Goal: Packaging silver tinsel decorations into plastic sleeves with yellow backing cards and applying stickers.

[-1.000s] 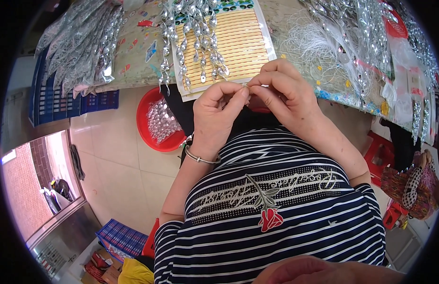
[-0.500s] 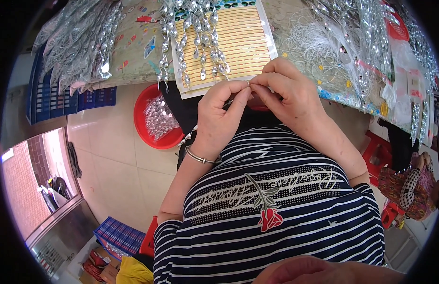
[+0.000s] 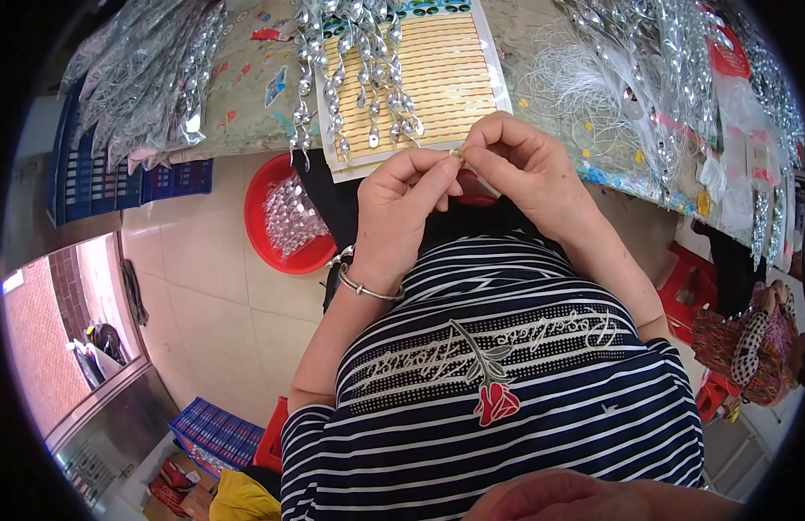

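Just over the near edge of the table, my left hand (image 3: 401, 201) and my right hand (image 3: 528, 174) meet fingertip to fingertip. Both are closed in a pinch around a tiny pale piece (image 3: 456, 154), too small to name. My left thumb presses on the index finger, with the other fingers curled beneath. Beyond my hands lies a white-bordered sheet with yellow stripes and thin red lines (image 3: 446, 87). Several silver twisted spiral strands (image 3: 372, 87) hang down over that sheet, their lower ends loose. A metal bangle circles my left wrist.
Bundles of silver strands in clear plastic (image 3: 151, 78) cover the table's left side. White cords (image 3: 563, 87) and more silver strands (image 3: 663, 78) lie at right. Below the left edge are a blue crate (image 3: 172, 178) and a red basin (image 3: 262, 234) with silver pieces.
My left thumb and index finger have come closer together. The right hand has dropped slightly, its fingertips still touching the left ones. A silver strand beside my left wrist shows less now.
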`<state>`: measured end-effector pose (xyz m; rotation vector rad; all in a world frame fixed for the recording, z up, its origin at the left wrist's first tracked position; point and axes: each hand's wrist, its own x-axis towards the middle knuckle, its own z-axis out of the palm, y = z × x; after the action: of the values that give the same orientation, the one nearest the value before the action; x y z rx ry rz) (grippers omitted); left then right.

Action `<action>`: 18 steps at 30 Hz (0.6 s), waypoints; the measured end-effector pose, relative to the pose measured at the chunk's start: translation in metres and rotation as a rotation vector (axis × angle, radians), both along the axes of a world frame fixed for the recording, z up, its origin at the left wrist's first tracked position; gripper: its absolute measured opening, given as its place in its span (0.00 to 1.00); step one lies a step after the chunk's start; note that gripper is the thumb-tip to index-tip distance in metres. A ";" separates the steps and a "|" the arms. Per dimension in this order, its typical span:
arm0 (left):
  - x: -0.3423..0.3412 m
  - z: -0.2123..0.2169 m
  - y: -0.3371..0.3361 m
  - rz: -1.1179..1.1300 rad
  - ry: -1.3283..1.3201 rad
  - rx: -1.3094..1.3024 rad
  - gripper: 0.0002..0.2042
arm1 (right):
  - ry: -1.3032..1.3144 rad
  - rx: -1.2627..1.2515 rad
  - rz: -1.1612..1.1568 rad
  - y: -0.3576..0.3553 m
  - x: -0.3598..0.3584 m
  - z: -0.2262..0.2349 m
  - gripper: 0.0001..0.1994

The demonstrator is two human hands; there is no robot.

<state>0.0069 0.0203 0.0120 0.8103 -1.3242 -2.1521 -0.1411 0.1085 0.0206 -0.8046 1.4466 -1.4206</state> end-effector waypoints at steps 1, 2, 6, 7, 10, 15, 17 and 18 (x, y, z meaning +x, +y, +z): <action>0.001 0.000 0.000 0.010 -0.015 -0.009 0.05 | -0.021 0.045 0.026 0.001 0.000 0.002 0.02; 0.001 -0.001 0.000 0.020 -0.029 -0.019 0.05 | -0.041 0.090 0.051 0.001 -0.001 0.003 0.03; 0.001 0.001 0.000 -0.008 -0.077 -0.057 0.05 | 0.001 0.081 0.043 0.004 -0.001 0.000 0.03; 0.000 0.002 0.001 -0.003 -0.075 -0.071 0.05 | 0.009 0.033 0.052 0.005 -0.001 -0.003 0.04; -0.001 0.002 0.002 0.005 -0.069 -0.092 0.05 | 0.075 0.024 0.072 0.005 0.000 0.001 0.04; 0.001 0.000 0.000 -0.016 -0.096 -0.136 0.04 | 0.226 -0.016 0.058 0.001 -0.003 -0.002 0.03; 0.000 0.000 0.001 -0.010 -0.112 -0.126 0.04 | 0.203 -0.026 0.034 0.001 -0.003 0.002 0.03; 0.000 0.000 0.002 -0.010 -0.065 -0.094 0.04 | 0.163 -0.014 0.024 0.002 -0.002 0.005 0.03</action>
<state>0.0065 0.0219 0.0117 0.8443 -1.4531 -2.0697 -0.1434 0.1100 0.0259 -0.9624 1.5453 -1.3747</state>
